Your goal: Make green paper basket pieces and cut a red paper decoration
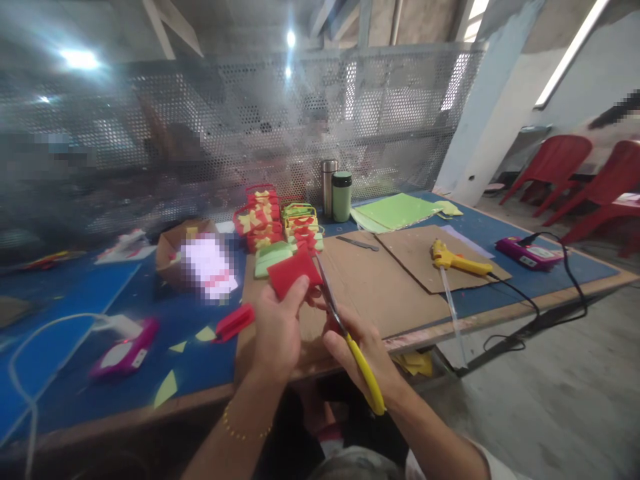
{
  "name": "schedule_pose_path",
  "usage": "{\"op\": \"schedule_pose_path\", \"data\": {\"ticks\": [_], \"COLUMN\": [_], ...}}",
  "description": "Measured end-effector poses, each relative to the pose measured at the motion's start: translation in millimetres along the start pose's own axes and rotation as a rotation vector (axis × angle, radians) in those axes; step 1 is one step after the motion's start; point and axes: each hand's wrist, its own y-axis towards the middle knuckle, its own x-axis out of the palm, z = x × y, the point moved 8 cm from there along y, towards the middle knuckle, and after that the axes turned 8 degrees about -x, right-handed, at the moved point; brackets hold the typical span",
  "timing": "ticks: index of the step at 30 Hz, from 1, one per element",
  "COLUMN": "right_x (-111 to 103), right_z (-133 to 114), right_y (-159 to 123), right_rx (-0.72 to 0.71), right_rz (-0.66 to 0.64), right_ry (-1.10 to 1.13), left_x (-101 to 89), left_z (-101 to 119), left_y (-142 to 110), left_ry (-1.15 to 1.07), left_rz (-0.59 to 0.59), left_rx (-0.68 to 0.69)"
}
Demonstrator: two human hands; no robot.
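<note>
My left hand is closed on a red paper piece, thumb on top, held above the cardboard sheet. A pair of scissors with yellow handles is gripped in my right hand. Its blades point up and away, against the right edge of the red paper. My right fingertips lie partly behind the blades. Just beyond the paper is a stack of light green pieces. Behind it stand red paper bags with yellow bows and yellow-green ones with red bows.
A yellow glue gun rests on cardboard at right, its cord trailing to a purple box. Green sheets and a green flask stand farther back. At left are a red cutter-like object, paper scraps and another purple device.
</note>
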Motion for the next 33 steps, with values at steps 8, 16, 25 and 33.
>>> {"op": "schedule_pose_path", "data": {"ticks": [8,16,25,33], "right_x": [0.0,0.2,-2.2,-4.5], "right_z": [-1.8,0.7,-4.0,2.6], "right_y": [-0.5,-2.3,-1.0,-6.0], "right_rx": [-0.015,-0.006,-0.044,-0.035], "right_rz": [0.008,0.012,0.058,0.09], "right_ry": [0.034,-0.022,-0.092,-0.113], "left_x": [-2.9,0.3,2.7,8.5], "left_z": [-1.4,0.5,1.4,3.7], "left_y": [-1.5,-3.0,-5.4,-5.6], "left_ry": [0.04,0.032,-0.001,-0.021], "left_rz": [-0.013,-0.038,-0.04,-0.041], "left_rx": [0.013,0.006,0.0,-0.019]}}
